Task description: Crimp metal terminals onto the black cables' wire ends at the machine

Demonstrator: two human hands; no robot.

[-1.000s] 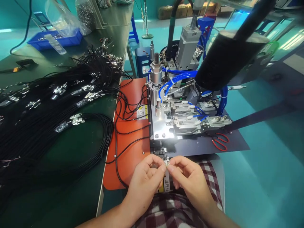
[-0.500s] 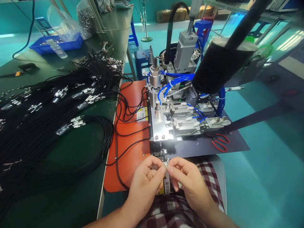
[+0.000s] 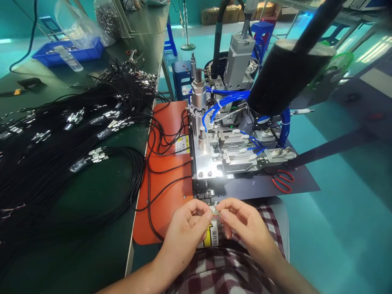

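Observation:
My left hand (image 3: 186, 228) and my right hand (image 3: 245, 226) meet in front of me, just below the machine's front edge. Between their fingertips they pinch a small metal connector with thin wire ends (image 3: 215, 211). A black cable (image 3: 150, 212) runs from under my left hand across the orange mat (image 3: 167, 183). Straight behind my hands stands the small pneumatic press machine (image 3: 226, 143) with blue air hoses.
Bundles of black cables with metal ends (image 3: 61, 143) cover the green table (image 3: 101, 253) at left. Red-handled scissors (image 3: 281, 181) lie on the dark plate right of the machine. A blue tray (image 3: 70, 51) and bags of parts stand at the far left. A black lamp head (image 3: 284, 77) overhangs.
My hands have stayed together on the connector, with the fingers shifting slightly. Thin wire ends now show between the fingertips. The view has moved a little.

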